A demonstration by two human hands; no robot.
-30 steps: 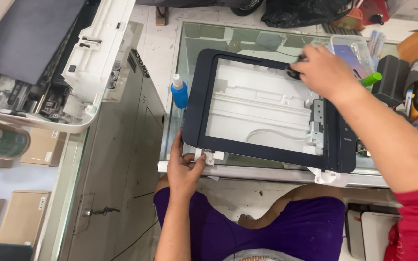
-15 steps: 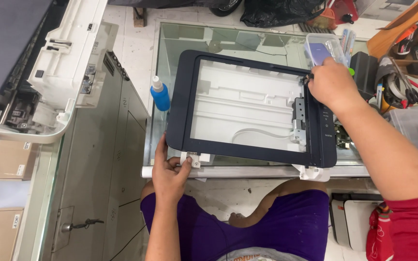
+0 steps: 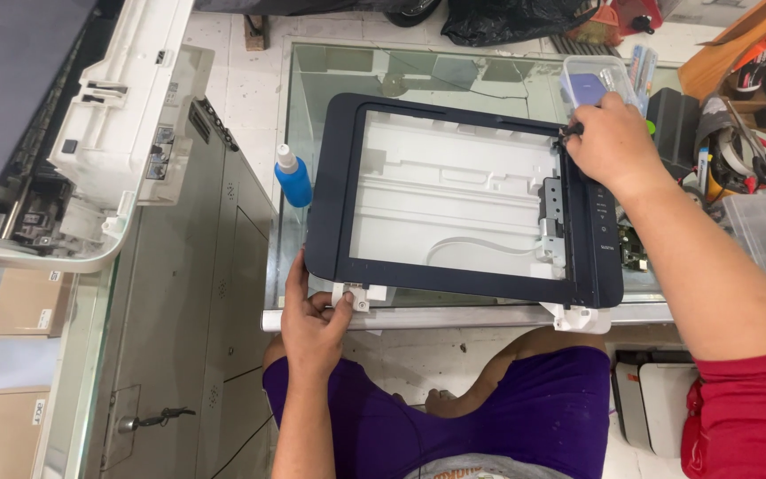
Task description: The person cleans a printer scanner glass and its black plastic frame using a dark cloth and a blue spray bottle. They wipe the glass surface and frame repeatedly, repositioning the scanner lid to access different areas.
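A flat scanner unit (image 3: 339, 177) with a dark frame and a white inside lies on the glass table (image 3: 454, 75). My left hand (image 3: 312, 324) grips its near left corner, with the thumb on a white hinge tab (image 3: 358, 294). At the far right corner of the frame, my right hand (image 3: 605, 137) is closed on a small dark tool; its tip is hidden. A white carriage and flat cable (image 3: 551, 226) show under the scanner glass.
A blue bottle with a white cap (image 3: 293, 177) stands at the table's left edge. A clear plastic box (image 3: 591, 80), tools and cables crowd the right side. A white printer body (image 3: 108, 133) sits at the left, above a grey cabinet (image 3: 188, 337).
My right hand stays at the far right corner of the frame. My left hand keeps its hold on the near left corner. The camera view has shifted.
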